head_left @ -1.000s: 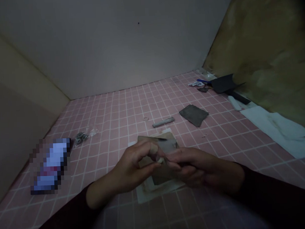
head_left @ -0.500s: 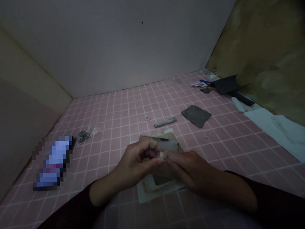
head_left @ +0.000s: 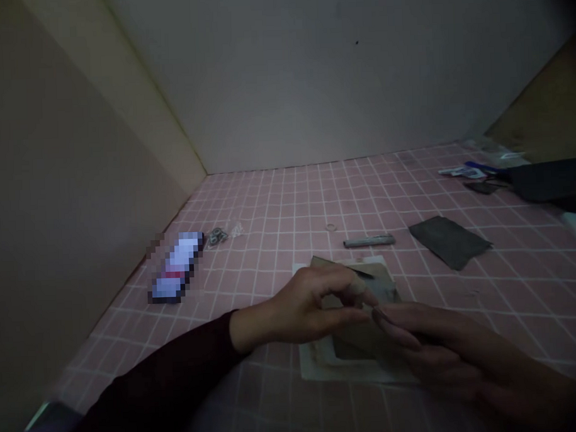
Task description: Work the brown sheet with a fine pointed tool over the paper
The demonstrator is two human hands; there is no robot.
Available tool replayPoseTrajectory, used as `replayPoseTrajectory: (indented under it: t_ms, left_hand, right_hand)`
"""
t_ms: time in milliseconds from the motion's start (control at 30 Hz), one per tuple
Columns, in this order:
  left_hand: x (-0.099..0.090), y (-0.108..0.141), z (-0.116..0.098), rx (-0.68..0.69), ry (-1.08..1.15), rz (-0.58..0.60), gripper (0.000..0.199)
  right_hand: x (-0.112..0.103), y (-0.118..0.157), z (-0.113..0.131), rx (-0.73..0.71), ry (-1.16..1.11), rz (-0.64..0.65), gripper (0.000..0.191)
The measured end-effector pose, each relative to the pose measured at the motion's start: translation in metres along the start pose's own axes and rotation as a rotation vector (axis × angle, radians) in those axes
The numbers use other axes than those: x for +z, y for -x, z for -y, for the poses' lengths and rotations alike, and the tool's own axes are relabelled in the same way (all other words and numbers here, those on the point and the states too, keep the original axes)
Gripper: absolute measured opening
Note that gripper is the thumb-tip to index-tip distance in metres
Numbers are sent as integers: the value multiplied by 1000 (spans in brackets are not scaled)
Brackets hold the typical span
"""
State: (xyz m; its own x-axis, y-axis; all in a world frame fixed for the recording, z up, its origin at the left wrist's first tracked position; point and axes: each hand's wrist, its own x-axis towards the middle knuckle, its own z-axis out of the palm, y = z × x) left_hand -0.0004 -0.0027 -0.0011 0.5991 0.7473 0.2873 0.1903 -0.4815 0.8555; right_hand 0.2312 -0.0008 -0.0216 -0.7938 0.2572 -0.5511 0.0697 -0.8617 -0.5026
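My left hand arches over the stacked sheets, its thumb and fingertips drawn together. Against those tips come the closed thumb and fingers of my right hand. What they hold, if anything, is hidden in the dim light. Beneath both hands lies a white sheet with a stained border. On it are brownish, worn-looking sheets and a thin dark-edged strip, partly covered by my left hand.
Beyond the sheets lie a pale ring, a grey rolled tube and a dark grey sheet. A blurred phone-like device and a clear bag of small rings are left. Black material sits far right.
The view has swung left, so everything sits further right. A small pale piece seen between my fingertips before is now hidden. My right hand has rolled, showing more of its curled fingers.
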Motion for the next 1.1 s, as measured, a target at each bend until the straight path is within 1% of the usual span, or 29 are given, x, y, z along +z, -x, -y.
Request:
replayPoseTrajectory:
  t_ms: [100, 133, 200, 233, 300, 333, 367, 400, 433, 500, 567, 633, 700, 767, 867, 967, 1033, 1067, 1100]
  left_hand:
    - [1, 2, -1, -29, 63, 1, 15]
    - [2, 2, -1, -43, 85, -3, 15]
    - [4, 3, -1, -79, 135, -10, 16]
    - [5, 3, -1, -105, 164, -14, 16]
    - [9, 3, 2, -170, 212, -43, 16]
    - [10, 3, 4, -204, 234, -64, 15]
    - [11, 3, 5, -231, 250, -83, 16]
    - [12, 3, 6, -247, 259, -97, 16]
    - [11, 2, 7, -250, 260, -100, 17]
    - [9, 2, 6, -224, 243, -77, 17]
    - [6, 2, 4, -172, 194, -41, 17]
    - [3, 1, 2, -98, 146, -7, 16]
    - [1, 0, 1, -16, 128, 10, 14]
    - [2, 0, 1, 49, 135, 12, 12]
    - [3, -1, 2, 90, 152, 24, 12]
    - [2, -1, 2, 97, 167, 23, 13]
    - [2, -1, 0, 97, 177, 0, 13]
    - [2, -1, -1, 95, 177, -9, 14]
    - [2, -1, -2, 87, 172, -11, 14]
  right_hand:
    - [3, 0, -6, -30, 124, -62, 40]
    - [4, 0, -8, -70, 212, -89, 44]
    - [7, -2, -12, -230, 472, -173, 46]
    - [8, -3, -14, -340, 631, -228, 43]
    - [10, -5, -16, -564, 916, -350, 28]
    - [12, -6, -16, -640, 1015, -390, 20]
    - [13, -6, -16, -681, 1074, -406, 14]
    - [14, -6, -16, -693, 1089, -411, 13]
    - [15, -6, -15, -672, 1057, -406, 16]
    - [16, -5, -12, -540, 863, -384, 28]
    - [16, -2, -8, -325, 566, -336, 39]
    - [17, 1, -3, -129, 283, -259, 42]
    - [18, 3, 1, -26, 95, -182, 40]
    - [19, 4, 4, 15, 2, -125, 39]
    - [19, 4, 5, 35, -17, -100, 43]
    - [16, 4, -1, 23, 45, -139, 46]
    - [14, 3, -5, -22, 178, -205, 46]
    - [13, 3, -8, -79, 290, -249, 44]
    - [13, 2, -9, -170, 428, -298, 42]
